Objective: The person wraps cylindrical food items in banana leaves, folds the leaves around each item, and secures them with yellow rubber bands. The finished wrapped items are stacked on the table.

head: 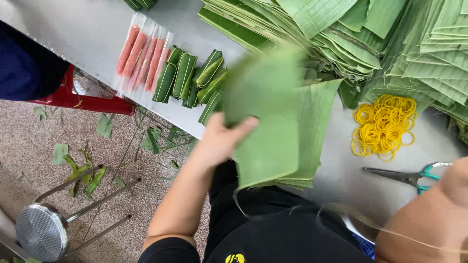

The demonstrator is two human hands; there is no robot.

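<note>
One banana leaf [265, 112] is up off the stack, blurred with motion, pinched at its near-left edge by the left hand [219, 141], thumb on top and fingers closed underneath. It hovers over the pile of cut leaves [312, 126] on the grey table [341, 180]. The right hand is out of frame; only the forearm [429, 219] shows at lower right, so I cannot tell its grip. To my eye, the trick here is a light pinch near the edge, lifting a single sheet cleanly so it doesn't tear along the ribs. Just left sit wrapped green bundles [187, 78] and pink sausages in clear film [141, 51]. Yellow rubber bands [382, 126] and scissors [409, 176] lie close on the right.
</note>
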